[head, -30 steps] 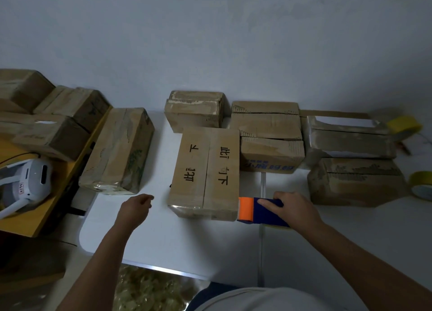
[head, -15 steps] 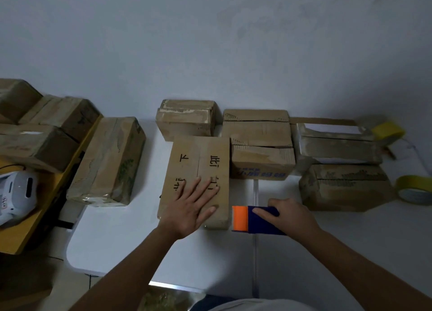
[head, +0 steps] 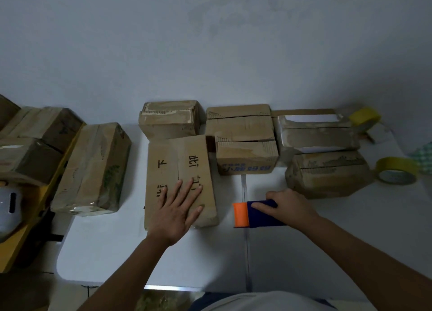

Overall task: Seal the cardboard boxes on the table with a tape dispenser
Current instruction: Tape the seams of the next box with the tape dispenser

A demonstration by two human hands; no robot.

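Observation:
A flat cardboard box with black printed characters lies in the middle of the white table. My left hand presses flat on its near end, fingers spread. Just right of that box, my right hand grips a blue tape dispenser with an orange front that sits low over the table. Its orange end points at the box's right side, a short gap away. Several more cardboard boxes stand along the wall behind.
A taped box lies at the table's left edge. Two yellow tape rolls sit at the far right. A yellow side table on the left carries more boxes and a white device. Open tabletop lies in front of my hands.
My left hand came from the table's left side onto the printed box and now presses it. The right hand with the dispenser stayed almost in place.

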